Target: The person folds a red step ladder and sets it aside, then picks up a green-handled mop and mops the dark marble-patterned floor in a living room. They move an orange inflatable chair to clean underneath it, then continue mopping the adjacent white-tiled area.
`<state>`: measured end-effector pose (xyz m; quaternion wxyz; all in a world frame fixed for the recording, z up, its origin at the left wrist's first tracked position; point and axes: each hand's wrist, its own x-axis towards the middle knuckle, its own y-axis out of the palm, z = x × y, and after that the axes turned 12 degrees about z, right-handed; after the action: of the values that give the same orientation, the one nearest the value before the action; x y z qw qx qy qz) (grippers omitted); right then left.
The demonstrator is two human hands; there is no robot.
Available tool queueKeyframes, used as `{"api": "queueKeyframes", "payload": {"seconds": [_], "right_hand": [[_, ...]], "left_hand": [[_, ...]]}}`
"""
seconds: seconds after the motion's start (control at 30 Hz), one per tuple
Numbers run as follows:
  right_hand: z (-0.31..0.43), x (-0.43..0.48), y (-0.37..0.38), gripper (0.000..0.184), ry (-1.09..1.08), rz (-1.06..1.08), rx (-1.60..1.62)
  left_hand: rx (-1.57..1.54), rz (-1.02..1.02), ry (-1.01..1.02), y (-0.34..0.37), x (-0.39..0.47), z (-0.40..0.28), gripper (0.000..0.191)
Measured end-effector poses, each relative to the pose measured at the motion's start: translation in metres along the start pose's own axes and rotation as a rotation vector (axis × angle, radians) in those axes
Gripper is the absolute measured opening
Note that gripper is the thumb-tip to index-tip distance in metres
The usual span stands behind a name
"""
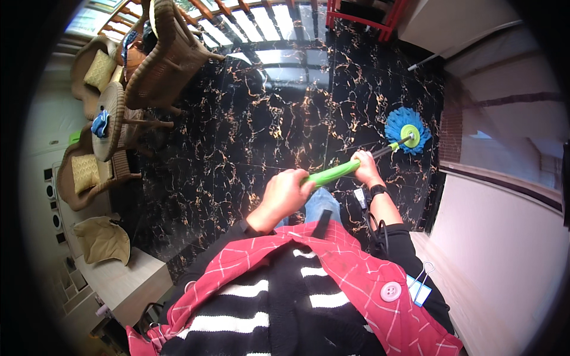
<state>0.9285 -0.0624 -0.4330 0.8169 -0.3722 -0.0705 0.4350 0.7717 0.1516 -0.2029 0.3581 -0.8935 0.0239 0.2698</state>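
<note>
Both of my hands hold a mop by its green handle grip. My left hand wraps the top end of the grip, close in front of my body. Farther down, my right hand closes around the lower end of the grip, where the dark pole begins. The pole slants away to the right and ends in a round mop head with blue strands and a lime-green centre disc. Those strands rest on the glossy black marble-patterned floor, near the right-hand wall.
To the left stand a wicker armchair, a round wicker table bearing a blue cloth, and more cushioned wicker chairs. A pale cabinet is at lower left. A red-framed stand and a glass-panelled wall border the right side.
</note>
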Motion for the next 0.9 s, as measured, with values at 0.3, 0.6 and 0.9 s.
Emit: {"api": "queueKeyframes", "payload": {"seconds": [0.3,0.6,0.9], "right_hand": [[0.066,0.002,0.075,0.008,-0.086,0.149,-0.06],[0.353,-0.011,0.315,0.013,-0.31,0.424,-0.096],[0.505,-0.023,0.405,0.028,-0.691,0.796,0.116]], "left_hand": [[0.026,-0.135,0.013,-0.008,-0.091,0.08,0.026],[-0.205,-0.521,-0.454,-0.042,-0.387,0.244,0.024],[-0.066,-1.006,-0.589,-0.014,-0.501,0.247,0.025]]}}
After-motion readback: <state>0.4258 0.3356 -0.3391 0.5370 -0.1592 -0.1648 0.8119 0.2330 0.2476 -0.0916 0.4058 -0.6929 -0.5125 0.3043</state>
